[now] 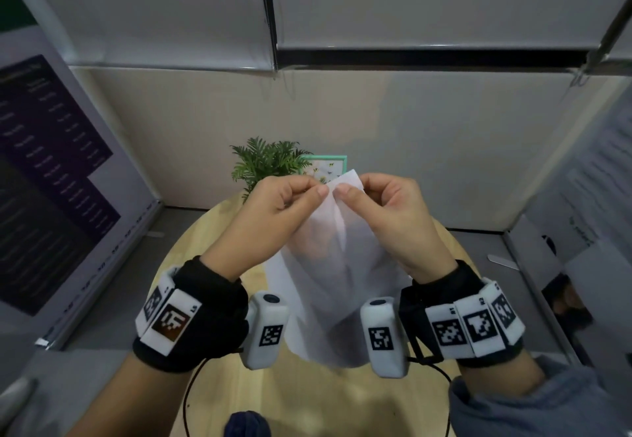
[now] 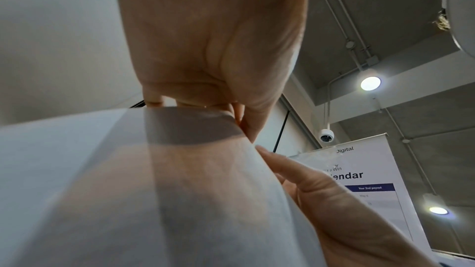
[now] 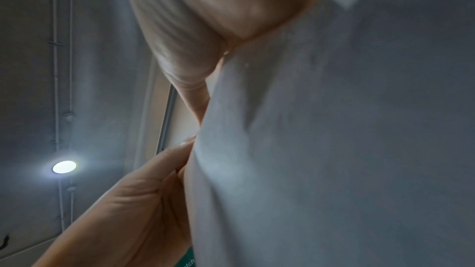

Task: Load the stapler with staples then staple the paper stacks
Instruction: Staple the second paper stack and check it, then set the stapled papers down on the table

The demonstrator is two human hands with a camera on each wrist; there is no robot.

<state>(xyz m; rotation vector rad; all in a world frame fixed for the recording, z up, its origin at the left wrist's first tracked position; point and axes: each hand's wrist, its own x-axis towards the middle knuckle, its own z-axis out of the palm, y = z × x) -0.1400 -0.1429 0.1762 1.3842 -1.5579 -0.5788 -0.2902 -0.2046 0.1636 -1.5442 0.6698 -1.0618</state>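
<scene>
While the left hand [image 1: 273, 207] and the right hand [image 1: 393, 211] both pinch the top corner of the thin white paper stack [image 1: 338, 286], raised above the round wooden counter [image 1: 212, 231], they should square the sheets' edges before stapling; no stapler is visible.

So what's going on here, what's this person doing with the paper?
A person is holding a stack of white paper up above a round wooden table. The left hand and the right hand both pinch its top corner, thumbs nearly meeting, and the sheets hang down between the wrists. A small plant and a framed picture stand behind. No stapler is in view, so whether this stack is stapled can't be told.
</scene>
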